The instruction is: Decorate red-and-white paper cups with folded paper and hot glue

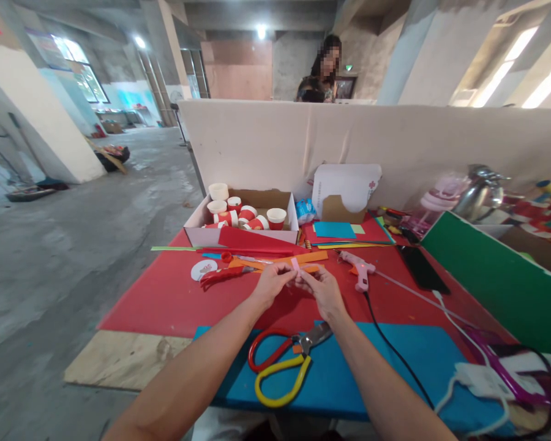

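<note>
My left hand [272,283] and my right hand [322,288] meet above the red table covering [165,294]. Together their fingertips pinch a small pink strip of paper [295,264]. Both hands are closed on it. Beneath my forearms lie scissors with red and yellow handles [282,361] on a blue sheet [395,373]. A pink glue gun [357,267] lies just right of my right hand, its black cord running toward me. Orange paper strips [275,262] lie just beyond my fingers.
A cardboard box [241,236] holding several red and white paper cups stands at the back. Coloured paper sheets [335,231], a black phone [420,266], a green board [496,275] and a power strip [482,380] are on the right. A person stands behind the white partition [395,141].
</note>
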Available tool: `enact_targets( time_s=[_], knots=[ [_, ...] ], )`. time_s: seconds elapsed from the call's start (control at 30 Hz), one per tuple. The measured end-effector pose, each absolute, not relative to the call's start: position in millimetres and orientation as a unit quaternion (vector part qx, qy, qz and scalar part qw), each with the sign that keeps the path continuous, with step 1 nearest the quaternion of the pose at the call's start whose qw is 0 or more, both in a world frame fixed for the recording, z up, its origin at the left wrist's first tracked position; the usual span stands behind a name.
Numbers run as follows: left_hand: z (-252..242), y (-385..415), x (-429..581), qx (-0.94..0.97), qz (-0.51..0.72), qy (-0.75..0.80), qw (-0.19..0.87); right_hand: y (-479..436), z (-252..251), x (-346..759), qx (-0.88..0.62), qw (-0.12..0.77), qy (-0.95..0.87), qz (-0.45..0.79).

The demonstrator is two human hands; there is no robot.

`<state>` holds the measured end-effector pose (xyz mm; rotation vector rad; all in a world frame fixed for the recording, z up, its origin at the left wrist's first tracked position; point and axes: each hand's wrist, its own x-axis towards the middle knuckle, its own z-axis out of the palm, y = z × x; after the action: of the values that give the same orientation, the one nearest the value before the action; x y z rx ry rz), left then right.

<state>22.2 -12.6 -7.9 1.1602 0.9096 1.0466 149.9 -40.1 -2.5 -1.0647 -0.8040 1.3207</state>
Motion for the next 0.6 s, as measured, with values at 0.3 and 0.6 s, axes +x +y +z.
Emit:
enact_targets(
  time_s=[0.3, 0.6],
  knots=[
    [-8.0, -12.3, 22.2, 0.502, 0.443, 0.389, 0.633, -39.7, -3.1, 151.1, -0.466, 0.594, -0.356, 0.551],
    [-9.5, -10.8, 22.1, 0.501, 0.449, 0.397, 0.624, -39.0, -7.5, 150.4, -0.470, 0.596, -0.357, 0.544]
  ],
)
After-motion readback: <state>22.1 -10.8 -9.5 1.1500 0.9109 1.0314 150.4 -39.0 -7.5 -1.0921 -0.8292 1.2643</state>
